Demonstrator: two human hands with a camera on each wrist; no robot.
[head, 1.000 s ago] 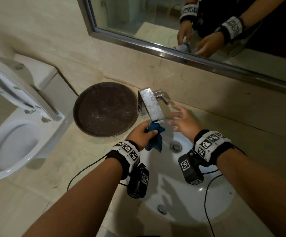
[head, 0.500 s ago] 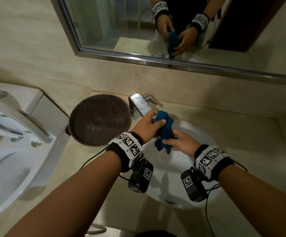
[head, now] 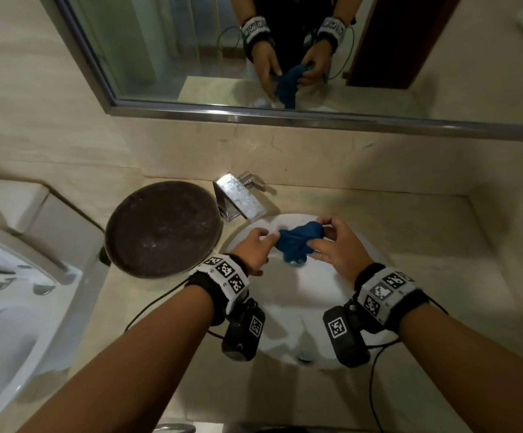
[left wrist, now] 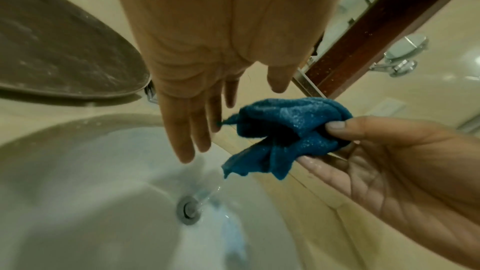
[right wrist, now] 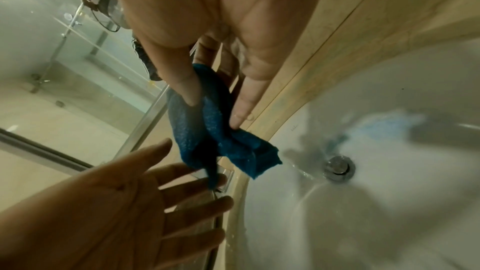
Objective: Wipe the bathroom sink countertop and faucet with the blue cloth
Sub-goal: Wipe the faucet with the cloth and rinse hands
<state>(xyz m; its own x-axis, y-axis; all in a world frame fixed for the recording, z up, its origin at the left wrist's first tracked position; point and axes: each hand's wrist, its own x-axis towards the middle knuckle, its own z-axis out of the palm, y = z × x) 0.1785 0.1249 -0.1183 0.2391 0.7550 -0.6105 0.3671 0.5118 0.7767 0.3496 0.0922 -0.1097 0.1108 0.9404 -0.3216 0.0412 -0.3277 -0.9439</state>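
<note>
The blue cloth hangs bunched and wet above the white sink basin. My right hand pinches it between thumb and fingers. In the left wrist view the cloth drips water toward the drain. My left hand is just left of the cloth, fingers straight and holding nothing; the right wrist view shows it spread open beside the cloth. The square chrome faucet stands behind the hands, untouched. Beige stone countertop surrounds the basin.
A round dark brown tray lies on the counter left of the faucet. A white toilet with raised lid stands at the far left. The framed mirror runs along the wall above. Cables trail from both wrist cameras.
One second ago my left hand held the cloth under the faucet spout. The right hand then took hold of it, the left let go, and both moved back over the basin.
</note>
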